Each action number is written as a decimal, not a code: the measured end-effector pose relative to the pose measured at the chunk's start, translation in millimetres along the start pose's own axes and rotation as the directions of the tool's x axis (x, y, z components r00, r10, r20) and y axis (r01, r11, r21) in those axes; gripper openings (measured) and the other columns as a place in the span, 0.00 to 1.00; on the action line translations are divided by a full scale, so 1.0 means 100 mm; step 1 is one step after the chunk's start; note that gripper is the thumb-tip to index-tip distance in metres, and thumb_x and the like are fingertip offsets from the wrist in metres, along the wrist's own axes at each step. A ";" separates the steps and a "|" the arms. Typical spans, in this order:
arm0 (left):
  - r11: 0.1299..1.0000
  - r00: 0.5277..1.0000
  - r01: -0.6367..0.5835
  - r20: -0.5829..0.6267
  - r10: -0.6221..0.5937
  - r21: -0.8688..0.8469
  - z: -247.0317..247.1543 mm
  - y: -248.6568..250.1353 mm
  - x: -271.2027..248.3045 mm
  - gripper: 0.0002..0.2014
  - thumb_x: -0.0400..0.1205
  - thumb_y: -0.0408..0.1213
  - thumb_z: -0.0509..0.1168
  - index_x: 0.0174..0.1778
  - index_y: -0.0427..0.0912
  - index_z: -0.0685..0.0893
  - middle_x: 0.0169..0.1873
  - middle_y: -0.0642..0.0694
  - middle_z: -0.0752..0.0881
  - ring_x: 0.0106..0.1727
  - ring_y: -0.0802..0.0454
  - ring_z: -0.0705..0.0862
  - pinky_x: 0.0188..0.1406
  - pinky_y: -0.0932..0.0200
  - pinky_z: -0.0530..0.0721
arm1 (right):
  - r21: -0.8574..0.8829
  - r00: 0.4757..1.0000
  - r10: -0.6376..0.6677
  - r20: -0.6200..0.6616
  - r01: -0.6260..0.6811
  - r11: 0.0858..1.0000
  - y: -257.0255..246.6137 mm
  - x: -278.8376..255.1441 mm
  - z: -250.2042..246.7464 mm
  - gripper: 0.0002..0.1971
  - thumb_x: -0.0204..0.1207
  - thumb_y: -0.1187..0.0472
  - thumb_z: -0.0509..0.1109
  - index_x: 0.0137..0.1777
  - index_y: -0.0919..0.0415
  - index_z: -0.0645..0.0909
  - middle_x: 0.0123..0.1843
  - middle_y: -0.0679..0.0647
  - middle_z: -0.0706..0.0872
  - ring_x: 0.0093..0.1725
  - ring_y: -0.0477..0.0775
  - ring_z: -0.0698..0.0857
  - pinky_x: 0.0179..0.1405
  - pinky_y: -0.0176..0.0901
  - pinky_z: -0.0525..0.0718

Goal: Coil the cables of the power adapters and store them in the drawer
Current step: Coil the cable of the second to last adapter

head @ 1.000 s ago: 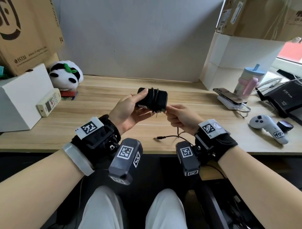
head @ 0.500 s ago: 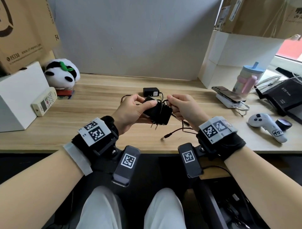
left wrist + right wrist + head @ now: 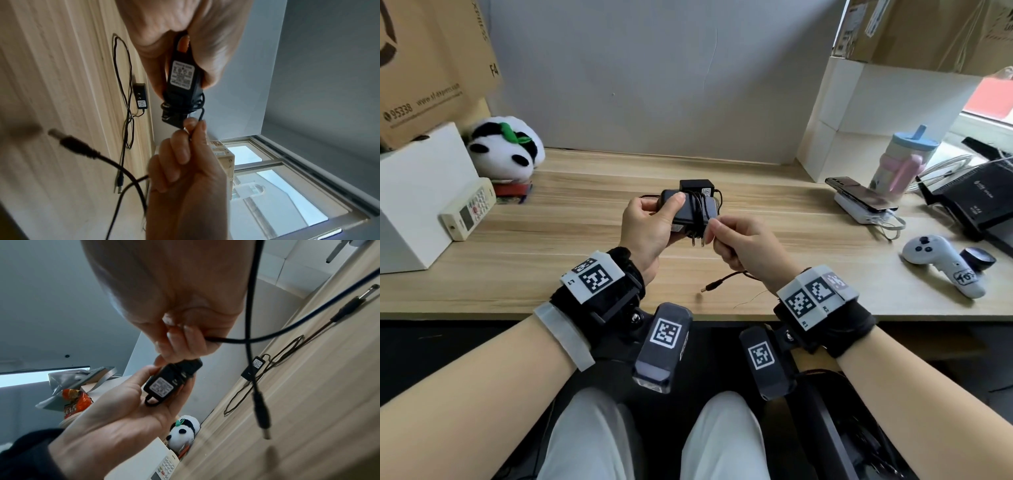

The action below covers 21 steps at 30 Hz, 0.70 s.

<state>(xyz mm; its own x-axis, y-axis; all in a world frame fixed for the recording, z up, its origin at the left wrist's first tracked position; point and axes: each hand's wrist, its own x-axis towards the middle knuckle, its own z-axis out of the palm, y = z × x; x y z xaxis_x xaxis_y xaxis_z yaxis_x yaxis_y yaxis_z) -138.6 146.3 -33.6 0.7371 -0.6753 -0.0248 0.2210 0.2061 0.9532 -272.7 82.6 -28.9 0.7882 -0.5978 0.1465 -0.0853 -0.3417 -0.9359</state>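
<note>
Adapter (image 3: pixel 690 214) raised; drawer unseen.

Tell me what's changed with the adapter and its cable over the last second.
The left hand turned the adapter in its grip: prongs down half a second ago, now level again. The right hand brought the cable round it once more, so the loose tail is shorter. Both grips held; the second adapter stayed on the desk.
</note>
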 end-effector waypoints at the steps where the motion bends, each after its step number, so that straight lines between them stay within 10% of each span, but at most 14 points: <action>1: 0.999 1.000 0.018 -0.014 -0.019 -0.039 0.00 0.00 0.01 0.13 0.78 0.38 0.71 0.45 0.40 0.71 0.50 0.36 0.83 0.50 0.44 0.86 0.47 0.49 0.89 | -0.027 1.000 0.001 0.025 0.000 1.000 0.02 -0.01 0.02 0.17 0.85 0.61 0.56 0.36 0.60 0.78 0.21 0.48 0.71 0.19 0.43 0.66 0.18 0.30 0.65; 6: 0.960 0.991 0.128 0.062 -0.116 -0.248 -0.02 0.01 0.01 0.21 0.80 0.38 0.68 0.62 0.26 0.76 0.54 0.32 0.84 0.50 0.43 0.86 0.37 0.56 0.89 | -0.059 0.996 -0.010 0.084 0.015 0.998 0.13 0.01 0.05 0.18 0.86 0.57 0.56 0.37 0.59 0.81 0.21 0.49 0.75 0.20 0.46 0.70 0.24 0.32 0.71; 10: 0.936 0.975 0.195 0.161 -0.152 -0.293 -0.05 0.02 -0.01 0.07 0.82 0.38 0.66 0.48 0.37 0.82 0.42 0.40 0.85 0.43 0.48 0.85 0.37 0.60 0.89 | -0.032 0.994 0.031 0.107 -0.028 0.999 0.23 0.05 0.01 0.18 0.84 0.52 0.58 0.36 0.55 0.83 0.21 0.48 0.74 0.22 0.48 0.69 0.26 0.36 0.69; 21: 0.930 0.855 0.322 0.475 -0.206 -0.176 -0.19 0.18 -0.07 0.09 0.79 0.43 0.65 0.51 0.43 0.82 0.41 0.45 0.85 0.38 0.53 0.84 0.36 0.63 0.85 | 0.168 0.969 0.106 0.224 -0.146 0.975 0.17 0.17 -0.18 0.17 0.84 0.61 0.55 0.34 0.62 0.73 0.20 0.43 0.62 0.20 0.41 0.60 0.19 0.28 0.60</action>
<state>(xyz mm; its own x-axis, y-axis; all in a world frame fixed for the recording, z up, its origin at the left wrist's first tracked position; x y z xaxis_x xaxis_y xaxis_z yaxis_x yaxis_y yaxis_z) -127.9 168.3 -21.8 0.2815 -0.9567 -0.0743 0.5554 0.0993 0.8256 -271.7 53.0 -36.7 0.8911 -0.4528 -0.0293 -0.0958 -0.1245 -0.9876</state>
